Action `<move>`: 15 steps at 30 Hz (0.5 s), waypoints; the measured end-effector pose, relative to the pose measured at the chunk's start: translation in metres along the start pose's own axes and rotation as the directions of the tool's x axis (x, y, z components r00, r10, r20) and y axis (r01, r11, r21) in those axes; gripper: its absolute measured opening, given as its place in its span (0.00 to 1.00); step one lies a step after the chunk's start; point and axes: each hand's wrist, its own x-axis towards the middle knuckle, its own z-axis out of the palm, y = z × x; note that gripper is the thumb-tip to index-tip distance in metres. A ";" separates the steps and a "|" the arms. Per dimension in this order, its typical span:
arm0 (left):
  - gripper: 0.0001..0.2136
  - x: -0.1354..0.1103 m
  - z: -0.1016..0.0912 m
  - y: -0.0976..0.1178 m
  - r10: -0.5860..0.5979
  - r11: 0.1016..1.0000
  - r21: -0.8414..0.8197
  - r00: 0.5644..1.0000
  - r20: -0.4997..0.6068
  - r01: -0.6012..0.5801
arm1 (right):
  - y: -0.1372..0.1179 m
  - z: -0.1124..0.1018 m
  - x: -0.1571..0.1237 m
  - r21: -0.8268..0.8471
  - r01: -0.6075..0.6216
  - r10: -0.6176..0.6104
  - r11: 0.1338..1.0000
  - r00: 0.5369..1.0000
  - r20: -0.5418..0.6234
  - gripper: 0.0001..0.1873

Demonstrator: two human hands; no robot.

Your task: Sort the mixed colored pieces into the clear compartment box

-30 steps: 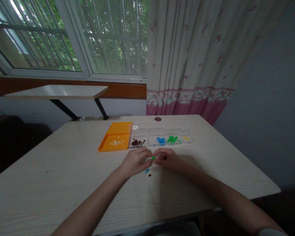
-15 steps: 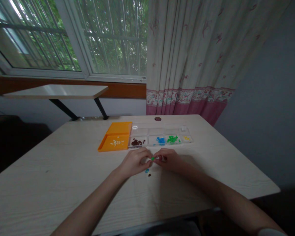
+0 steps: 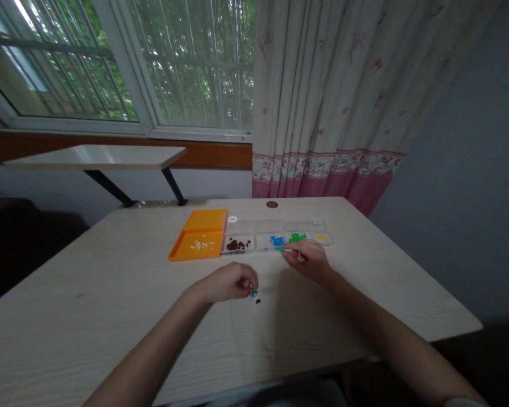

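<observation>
My right hand (image 3: 306, 260) is closed in a pinch on a small green bead (image 3: 282, 249) at the near edge of a clear compartment tray (image 3: 254, 227), just in front of its blue beads (image 3: 276, 241) and green beads (image 3: 297, 238). My left hand (image 3: 229, 282) rests on the wooden table (image 3: 110, 294) with its fingers curled. Its fingertips touch a small blue bead (image 3: 253, 293), and a dark bead (image 3: 258, 301) lies just beyond it.
An orange tray (image 3: 200, 237) with pale bits in it sits left of the clear tray, which also holds brown beads (image 3: 238, 245) and yellow beads (image 3: 322, 238). A cable hole (image 3: 272, 204) is at the table's far edge. A curtain (image 3: 331, 96) and window lie behind.
My hands were together at the table's middle around a green bead. My right hand has moved away to the clear tray with the green bead, and my left hand has dropped to the loose beads.
</observation>
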 end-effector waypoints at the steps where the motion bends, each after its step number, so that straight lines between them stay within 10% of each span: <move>1: 0.11 0.001 0.000 0.000 0.003 1.000 0.013 1.000 0.003 -0.003 | -0.001 0.000 0.000 -0.007 0.004 -0.004 1.000 1.000 -0.007 0.06; 9: 0.08 0.002 0.002 0.000 0.053 0.998 0.039 0.999 0.008 -0.053 | 0.000 0.001 0.001 -0.045 -0.019 0.019 0.999 1.000 0.001 0.08; 15: 0.06 0.004 0.005 0.000 0.030 0.996 -0.077 0.989 -0.147 -0.041 | 0.033 -0.003 -0.006 -0.196 -0.229 0.252 0.953 0.963 0.097 0.12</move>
